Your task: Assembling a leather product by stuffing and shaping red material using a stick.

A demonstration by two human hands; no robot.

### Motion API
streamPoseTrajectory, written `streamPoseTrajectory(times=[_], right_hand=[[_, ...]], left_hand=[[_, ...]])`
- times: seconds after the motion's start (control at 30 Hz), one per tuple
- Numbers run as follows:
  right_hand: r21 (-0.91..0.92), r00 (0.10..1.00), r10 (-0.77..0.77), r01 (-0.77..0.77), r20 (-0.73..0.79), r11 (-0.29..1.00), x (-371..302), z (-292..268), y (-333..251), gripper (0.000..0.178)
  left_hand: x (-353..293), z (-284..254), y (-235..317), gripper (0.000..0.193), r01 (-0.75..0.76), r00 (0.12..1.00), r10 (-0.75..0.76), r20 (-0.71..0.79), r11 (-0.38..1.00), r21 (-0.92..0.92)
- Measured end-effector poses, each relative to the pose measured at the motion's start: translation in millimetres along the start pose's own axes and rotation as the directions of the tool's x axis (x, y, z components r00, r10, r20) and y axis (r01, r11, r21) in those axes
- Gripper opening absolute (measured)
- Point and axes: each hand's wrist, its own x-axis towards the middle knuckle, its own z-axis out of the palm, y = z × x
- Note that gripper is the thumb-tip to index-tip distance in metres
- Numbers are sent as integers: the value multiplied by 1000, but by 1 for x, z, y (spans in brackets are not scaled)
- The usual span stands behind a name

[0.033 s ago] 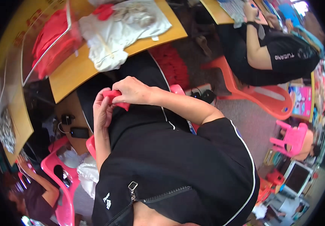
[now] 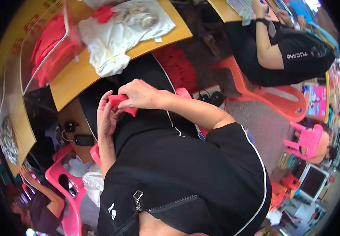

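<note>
1. Red cloth piece (image 2: 122, 104) sits pinched between both hands, held over the person's lap in front of the dark garment they wear, below the near edge of the yellow desk (image 2: 75, 80).
2. Right hand (image 2: 140, 94) lies on top of it, fingers curled down and closed over its upper edge; the left hand (image 2: 106, 118) stands upright just beside it, palm facing the cloth and fingertips touching its left end, only partly closed.
3. Its long axis runs roughly from the left hand's fingertips down and rightward under the right hand's knuckles, so the right hand covers more of it and has the firmer hold.
4. It looks small, soft and folded, plain bright red, with one corner poking out below the right hand; much of it is hidden by the fingers.
5. On the desk above lie a white cloth bundle (image 2: 114, 39) and a clear bag of red items (image 2: 50, 47), well apart from the hands.
</note>
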Motion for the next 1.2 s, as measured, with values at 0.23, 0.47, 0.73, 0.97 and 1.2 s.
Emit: streamPoseTrajectory(times=[0.23,0.47,0.73,0.97,1.2], right_hand=[[343,954,289,-299,83,890,-95,-146,99,21],[217,471,848,-826,-243,521,-155,-137,307,35],[-185,562,824,-819,-69,543,-119,-26,428,30],[-260,699,714,-682,46,684,-81,-4,401,29],[-290,762,621,-561,187,775,-68,18,412,28]], left_hand=[[13,-42,6,42,75,990,-51,-134,981,180],[9,-90,49,44,30,977,-1,-212,991,130],[-7,-155,40,38,-90,963,47,-265,984,-154],[-1,-148,43,37,-89,941,56,-334,992,-85],[-3,-159,48,36,-124,933,114,-342,992,-8]])
